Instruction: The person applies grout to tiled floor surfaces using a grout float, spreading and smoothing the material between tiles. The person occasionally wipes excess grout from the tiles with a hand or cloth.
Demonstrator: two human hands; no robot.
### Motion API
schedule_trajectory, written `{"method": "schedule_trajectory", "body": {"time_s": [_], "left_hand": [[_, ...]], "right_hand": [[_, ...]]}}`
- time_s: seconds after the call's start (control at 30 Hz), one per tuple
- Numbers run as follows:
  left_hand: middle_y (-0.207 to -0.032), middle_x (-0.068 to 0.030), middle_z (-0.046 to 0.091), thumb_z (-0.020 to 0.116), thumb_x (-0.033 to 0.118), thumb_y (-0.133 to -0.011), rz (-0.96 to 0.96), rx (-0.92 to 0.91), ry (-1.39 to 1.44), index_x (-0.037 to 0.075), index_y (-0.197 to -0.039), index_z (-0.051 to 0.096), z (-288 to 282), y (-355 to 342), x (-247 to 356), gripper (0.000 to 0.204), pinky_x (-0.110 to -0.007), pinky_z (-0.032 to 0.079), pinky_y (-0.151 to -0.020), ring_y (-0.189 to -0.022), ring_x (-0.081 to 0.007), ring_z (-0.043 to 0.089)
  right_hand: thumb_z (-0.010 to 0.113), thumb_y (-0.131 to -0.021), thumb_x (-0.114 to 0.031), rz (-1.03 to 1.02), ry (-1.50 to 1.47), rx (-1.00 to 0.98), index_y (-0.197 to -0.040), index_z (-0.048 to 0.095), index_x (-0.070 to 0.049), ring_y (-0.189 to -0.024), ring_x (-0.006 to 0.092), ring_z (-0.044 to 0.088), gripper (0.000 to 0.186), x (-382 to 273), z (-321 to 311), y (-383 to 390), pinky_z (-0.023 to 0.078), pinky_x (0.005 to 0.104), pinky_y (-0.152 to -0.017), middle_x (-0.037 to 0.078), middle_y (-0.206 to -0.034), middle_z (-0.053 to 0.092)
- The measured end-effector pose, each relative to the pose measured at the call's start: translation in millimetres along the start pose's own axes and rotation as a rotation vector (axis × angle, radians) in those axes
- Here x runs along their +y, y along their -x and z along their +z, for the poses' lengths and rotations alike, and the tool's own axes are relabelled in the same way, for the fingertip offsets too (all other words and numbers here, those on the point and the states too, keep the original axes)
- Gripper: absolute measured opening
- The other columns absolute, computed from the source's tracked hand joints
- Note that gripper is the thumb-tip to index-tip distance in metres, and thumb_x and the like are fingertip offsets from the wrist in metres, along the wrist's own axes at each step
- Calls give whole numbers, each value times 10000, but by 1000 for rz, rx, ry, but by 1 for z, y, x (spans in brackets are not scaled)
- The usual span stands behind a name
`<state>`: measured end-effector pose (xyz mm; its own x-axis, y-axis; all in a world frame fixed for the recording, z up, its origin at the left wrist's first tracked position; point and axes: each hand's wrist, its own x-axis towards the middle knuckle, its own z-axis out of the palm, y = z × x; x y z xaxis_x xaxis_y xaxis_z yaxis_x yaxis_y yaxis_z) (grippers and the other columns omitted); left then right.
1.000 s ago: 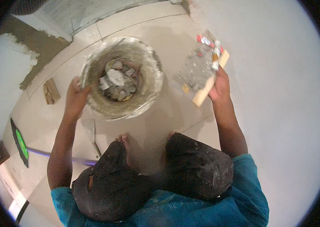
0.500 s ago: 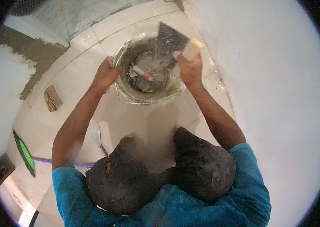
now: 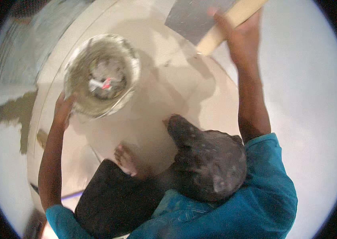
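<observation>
My left hand (image 3: 63, 109) is closed on the lower-left rim of a round bucket (image 3: 134, 75) crusted with grey residue. Grey powder or paste (image 3: 106, 68) lies in the bottom, with a small white-and-red piece (image 3: 106, 84) on top. Up at the right, near the white wall, my right hand (image 3: 243, 38) grips a wide putty knife (image 3: 196, 20) by its pale wooden handle. Its dark flat blade points to the left, and the thumb presses near where blade and handle meet. The blade's top edge runs out of the frame.
A white wall (image 3: 304, 99) rises along the right. On the tiled floor (image 3: 152, 103), a purple stick (image 3: 72, 195) lies beside my left leg. A small brown object (image 3: 41, 137) sits by my left forearm. My bare foot (image 3: 125, 158) is below the bucket.
The putty knife has swung from over the bucket up and right toward the wall. The view has turned, so the bucket, with my left hand still on it, appears farther left.
</observation>
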<state>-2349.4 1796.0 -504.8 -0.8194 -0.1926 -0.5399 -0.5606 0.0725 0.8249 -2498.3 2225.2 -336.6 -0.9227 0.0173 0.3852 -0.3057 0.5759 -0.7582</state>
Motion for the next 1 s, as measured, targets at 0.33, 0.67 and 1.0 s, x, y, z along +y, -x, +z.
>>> {"method": "schedule_trajectory", "body": {"time_s": [0.33,0.67,1.0], "left_hand": [[-1291,-183,545,574,154,-948,-55,278,596,-66,-1350,421,20,3,-46,483,-421,450,-1013,-1180,-301,547],[-1365,-192,483,559,343,-961,54,573,364,-35,-1371,400,33,-4,-90,580,-443,439,-1032,-1252,-325,486],[-1149,-159,563,550,151,-965,23,248,57,15,-1253,493,225,46,-114,324,-395,494,-918,-1089,-277,571]], "right_hand": [[637,-890,-212,178,945,-486,-1262,535,-202,-826,294,698,386,248,14,24,543,452,-693,120,-931,705],[525,-946,-260,186,983,-617,-1372,478,-238,-794,291,694,430,287,31,6,551,459,-722,116,-934,705],[469,-965,-199,-263,702,-1070,-1407,438,-149,-1194,359,561,446,184,-4,128,540,500,-867,172,-1332,552]]}}
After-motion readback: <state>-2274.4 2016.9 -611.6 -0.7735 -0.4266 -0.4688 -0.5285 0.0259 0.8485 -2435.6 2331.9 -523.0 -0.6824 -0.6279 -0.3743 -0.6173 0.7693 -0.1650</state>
